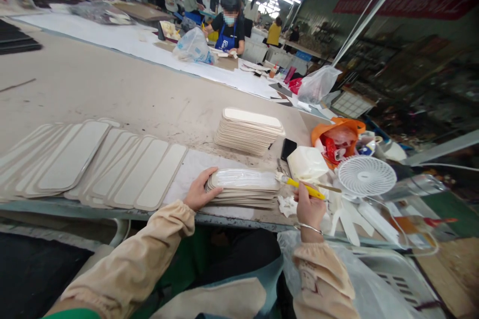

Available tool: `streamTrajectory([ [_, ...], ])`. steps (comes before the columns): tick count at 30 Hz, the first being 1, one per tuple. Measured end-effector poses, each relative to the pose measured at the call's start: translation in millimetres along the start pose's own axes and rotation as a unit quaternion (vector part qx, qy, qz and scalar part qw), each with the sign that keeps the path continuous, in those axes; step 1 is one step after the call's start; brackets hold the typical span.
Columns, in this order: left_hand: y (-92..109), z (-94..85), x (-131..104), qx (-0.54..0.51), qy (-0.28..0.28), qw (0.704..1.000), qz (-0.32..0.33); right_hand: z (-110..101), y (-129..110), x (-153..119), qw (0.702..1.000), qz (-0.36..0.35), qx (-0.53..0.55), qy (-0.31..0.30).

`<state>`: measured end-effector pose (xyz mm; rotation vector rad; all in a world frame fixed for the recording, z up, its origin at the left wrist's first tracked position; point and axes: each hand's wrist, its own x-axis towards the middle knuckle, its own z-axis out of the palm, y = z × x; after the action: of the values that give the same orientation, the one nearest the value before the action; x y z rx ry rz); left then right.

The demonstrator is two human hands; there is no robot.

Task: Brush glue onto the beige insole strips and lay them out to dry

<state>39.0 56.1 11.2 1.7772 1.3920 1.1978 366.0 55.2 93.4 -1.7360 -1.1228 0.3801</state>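
A stack of rounded beige panels [243,194] lies at the table's front edge, its top panel streaked with shiny white wet stuff. Gripping the left end of this stack is my left hand [202,190], thumb on the top panel. My right hand [310,208] is closed around the yellow handle of a brush [304,187], whose bristles meet the stack's right end. Behind stands a taller stack of similar panels [249,132]. Overlapping panels [151,172] are fanned out along the left side.
On the right are a white block-like container [307,163], a black phone [288,149], a white fan [364,176] and an orange bag [333,132]. Across the table [149,89], a person in a blue apron [225,40] works near plastic bags.
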Motion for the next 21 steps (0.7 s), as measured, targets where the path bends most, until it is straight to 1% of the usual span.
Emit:
streamTrajectory([
  [3, 2, -0.7, 0, -0.003, 0.0, 1.0, 0.0, 11, -8, -13, 0.997, -0.012, 0.065, -0.048],
  [5, 4, -1.1, -1, -0.005, 0.002, 1.0, -0.002, 21, -13, -20, 0.993, -0.024, 0.072, -0.086],
  [6, 4, -1.2, -1, -0.006, 0.003, 1.0, -0.002, 24, -14, -21, 0.993, -0.029, 0.06, -0.093],
  [8, 5, -1.2, -1, -0.007, 0.005, 1.0, -0.002, 25, -13, -19, 0.996, -0.045, 0.013, -0.08],
  [11, 4, -0.7, -1, -0.008, 0.006, 1.0, 0.003, 16, -7, -10, 0.996, -0.066, -0.045, -0.036],
  [14, 2, 0.1, 0, -0.004, 0.005, 1.0, 0.006, 10, -5, -8, 0.998, -0.048, -0.031, -0.021],
  [16, 1, 0.3, -1, -0.003, 0.003, 1.0, 0.008, 14, -9, -13, 0.999, -0.033, 0.011, -0.034],
  [18, 1, 0.2, -1, -0.004, 0.003, 1.0, 0.007, 23, -14, -22, 0.997, -0.032, 0.047, -0.061],
  [20, 1, 0.3, -2, -0.007, 0.008, 1.0, 0.005, 30, -17, -27, 0.994, -0.035, 0.053, -0.083],
  [21, 1, 0.4, -2, -0.009, 0.01, 1.0, 0.004, 31, -17, -28, 0.995, -0.033, 0.043, -0.085],
])
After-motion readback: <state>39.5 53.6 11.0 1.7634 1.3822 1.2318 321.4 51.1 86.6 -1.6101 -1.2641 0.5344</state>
